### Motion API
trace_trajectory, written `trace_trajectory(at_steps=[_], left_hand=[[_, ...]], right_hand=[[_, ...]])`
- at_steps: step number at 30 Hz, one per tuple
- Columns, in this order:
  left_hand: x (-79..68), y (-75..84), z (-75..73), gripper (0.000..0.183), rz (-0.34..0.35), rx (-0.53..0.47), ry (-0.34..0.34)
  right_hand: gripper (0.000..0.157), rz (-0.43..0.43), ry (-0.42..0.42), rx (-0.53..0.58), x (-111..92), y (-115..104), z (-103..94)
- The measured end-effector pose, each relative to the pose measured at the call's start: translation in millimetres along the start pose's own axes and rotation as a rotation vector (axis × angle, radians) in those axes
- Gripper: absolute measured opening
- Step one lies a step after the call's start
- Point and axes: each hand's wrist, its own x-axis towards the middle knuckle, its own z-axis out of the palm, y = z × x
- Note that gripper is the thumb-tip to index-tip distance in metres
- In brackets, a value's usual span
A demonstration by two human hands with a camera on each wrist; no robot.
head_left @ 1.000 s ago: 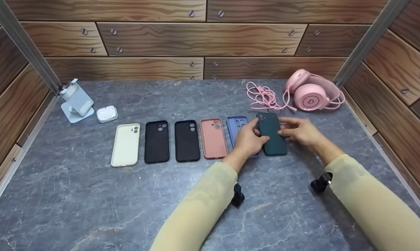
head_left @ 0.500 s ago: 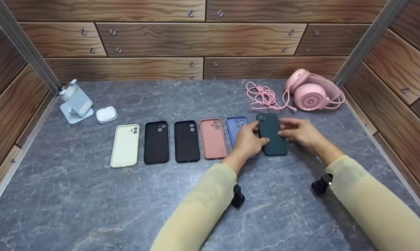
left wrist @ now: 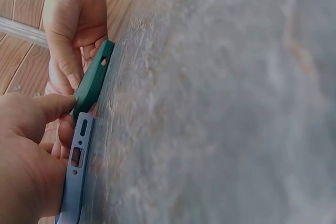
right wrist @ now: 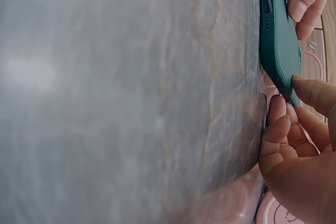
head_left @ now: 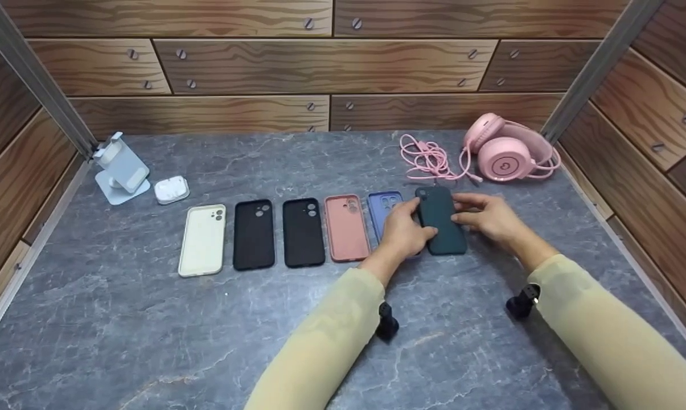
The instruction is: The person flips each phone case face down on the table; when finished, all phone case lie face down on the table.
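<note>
One dark green, rectangular phone case with rounded corners (head_left: pixel 445 230) is occupying the right end of a row of six on a grey, marble-veined desk (head_left: pixel 297 347). The bare left hand (head_left: pixel 402 228), partly curled, is gripping its left edge, thumb and forefinger spreading apart along the side. The bare right hand (head_left: pixel 488 217) is pinching the right edge between thumb and fingers, the gap between them being narrow. From where I am standing, I cannot tell whether the green case is lying fully flat.

Just left of it, a blue phone case with several lens holes (head_left: pixel 378 213) is lying partly hidden behind the left hand. Farther left, a salmon-pink phone case (head_left: pixel 347 234), two matte black phone cases (head_left: pixel 304 239) and a cream-white phone case (head_left: pixel 202 245) are lying apart from one another.

Toward the back right, pink over-ear headphones (head_left: pixel 503 160) are resting, their tangled pink cable (head_left: pixel 426 158) spreading behind the green case. Toward the back left, a pale blue folding stand (head_left: pixel 126 166) is standing near a small, white, rounded box (head_left: pixel 172 189). Pale yellow sleeves (head_left: pixel 320 336) are covering both forearms.
</note>
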Motion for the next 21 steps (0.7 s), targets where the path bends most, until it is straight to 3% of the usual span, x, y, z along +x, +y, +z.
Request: trace_trajectory(at_steps=[9,21], left_hand=[[-0.4,0.0,-2.5,0.070,-0.011,-0.060,-0.027],[-0.1,-0.4,-4.3,0.063,0.000,-0.052,-0.038]], right_hand=[[0.064,-0.032,0.016,0.001,-1.7,-1.8,-0.4],[0.060,-0.064,0.027,-0.048,-0.2,0.2,-1.3]])
